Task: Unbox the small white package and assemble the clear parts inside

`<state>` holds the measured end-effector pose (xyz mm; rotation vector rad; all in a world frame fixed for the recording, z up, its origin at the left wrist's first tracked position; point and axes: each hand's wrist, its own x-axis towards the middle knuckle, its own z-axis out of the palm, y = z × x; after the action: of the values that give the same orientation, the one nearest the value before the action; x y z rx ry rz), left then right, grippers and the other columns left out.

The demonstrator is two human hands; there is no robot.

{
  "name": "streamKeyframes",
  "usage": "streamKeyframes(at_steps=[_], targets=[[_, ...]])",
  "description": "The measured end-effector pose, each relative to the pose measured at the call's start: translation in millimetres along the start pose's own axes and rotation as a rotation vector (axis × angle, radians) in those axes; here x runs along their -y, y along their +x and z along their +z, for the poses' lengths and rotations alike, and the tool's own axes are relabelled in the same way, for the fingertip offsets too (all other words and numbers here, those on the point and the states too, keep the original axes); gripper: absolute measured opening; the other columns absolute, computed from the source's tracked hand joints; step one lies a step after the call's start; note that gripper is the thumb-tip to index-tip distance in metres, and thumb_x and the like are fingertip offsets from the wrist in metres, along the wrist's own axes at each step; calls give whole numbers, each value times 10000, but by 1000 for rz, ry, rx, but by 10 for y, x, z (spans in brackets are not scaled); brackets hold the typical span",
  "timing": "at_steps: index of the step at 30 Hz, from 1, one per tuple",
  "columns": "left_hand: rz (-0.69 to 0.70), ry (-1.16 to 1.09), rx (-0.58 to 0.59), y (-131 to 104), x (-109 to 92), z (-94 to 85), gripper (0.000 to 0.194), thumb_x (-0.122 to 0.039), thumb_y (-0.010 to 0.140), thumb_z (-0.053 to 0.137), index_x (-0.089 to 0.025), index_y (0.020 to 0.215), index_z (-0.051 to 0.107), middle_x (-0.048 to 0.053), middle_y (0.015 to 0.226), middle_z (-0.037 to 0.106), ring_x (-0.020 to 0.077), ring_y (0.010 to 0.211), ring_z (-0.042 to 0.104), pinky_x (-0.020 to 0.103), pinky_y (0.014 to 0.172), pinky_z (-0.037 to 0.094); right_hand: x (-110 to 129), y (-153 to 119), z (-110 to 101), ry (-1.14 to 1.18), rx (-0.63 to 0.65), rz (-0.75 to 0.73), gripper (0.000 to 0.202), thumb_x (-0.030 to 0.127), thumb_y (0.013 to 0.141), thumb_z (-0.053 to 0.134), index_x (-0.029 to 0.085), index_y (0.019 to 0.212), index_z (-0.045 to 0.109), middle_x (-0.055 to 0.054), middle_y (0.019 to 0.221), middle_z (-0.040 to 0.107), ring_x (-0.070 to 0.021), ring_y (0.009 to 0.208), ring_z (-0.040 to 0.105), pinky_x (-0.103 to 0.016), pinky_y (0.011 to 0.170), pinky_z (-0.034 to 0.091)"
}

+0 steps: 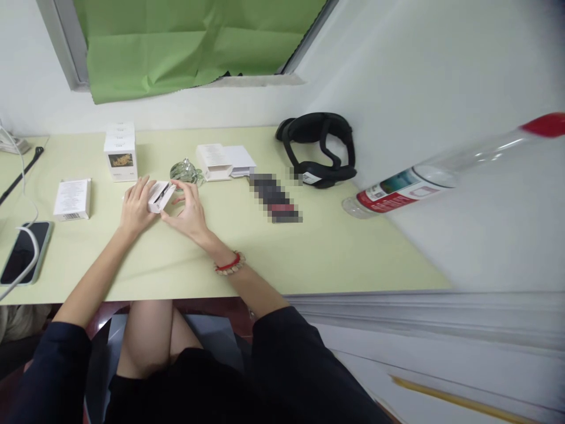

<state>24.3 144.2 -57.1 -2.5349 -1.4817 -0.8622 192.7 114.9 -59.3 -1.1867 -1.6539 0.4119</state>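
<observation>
A small white box [159,199] with a dark picture on one face is between my hands, just above or on the pale green table. My left hand [138,206] grips its left side, fingers curled over it. My right hand [190,213], with a red cord and beaded bracelet at the wrist, holds the box's right end between thumb and index finger. Right behind the box lies a clear greenish glass or plastic item [186,171], partly covered by my right fingers. Past it sit an open white carton [214,162] and a white box-like piece [241,160].
White boxes [121,159] stand in a row at the back left. Another white box [73,199] and a phone [26,253] with a cable lie left. Rightward are a blurred-out dark item [276,199], a black headset [322,150] and a tilted plastic bottle [399,188] by the wall.
</observation>
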Motion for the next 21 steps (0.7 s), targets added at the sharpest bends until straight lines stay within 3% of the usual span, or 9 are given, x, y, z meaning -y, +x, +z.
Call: streamKeyframes(at_steps=[6,14,16,18,21], targets=[[39,-11,-8,-7,-6,-25,575,-393,867,532,-133,1372,450,185,1424,484,267,1330,463,390,1050,397,-62,31,-117,-69,81,2,521,339,725,612,203,1210,480,-126,1254,443,-204,880,609,-341,661,562],[178,-26,-86,-5,-26,-40,260,-220,940,419,-181,1138,582,171,1362,542,224,1291,515,371,963,502,-88,45,-156,-64,95,-2,237,426,799,576,198,861,559,-106,1273,456,-218,991,580,-287,598,535],[171,-29,-84,-5,-48,-47,249,-214,945,409,-184,1117,586,168,1350,550,217,1279,527,360,960,513,-85,52,-158,-71,70,14,193,389,815,555,199,844,582,-103,1263,468,-223,1012,577,-313,652,554],[173,-34,-68,-7,-70,-53,243,-210,947,402,-184,1101,587,170,1344,552,216,1268,536,351,963,517,-84,61,-160,-99,40,13,192,305,793,556,210,947,620,-106,1266,467,-243,1083,556,-366,763,567],[190,-55,-52,-7,-91,-52,213,-202,946,396,-178,1036,587,176,1320,562,222,1246,551,353,964,515,-96,73,-164,-138,42,-46,390,193,757,534,235,1135,626,-103,1298,452,-259,1183,509,-436,945,525]])
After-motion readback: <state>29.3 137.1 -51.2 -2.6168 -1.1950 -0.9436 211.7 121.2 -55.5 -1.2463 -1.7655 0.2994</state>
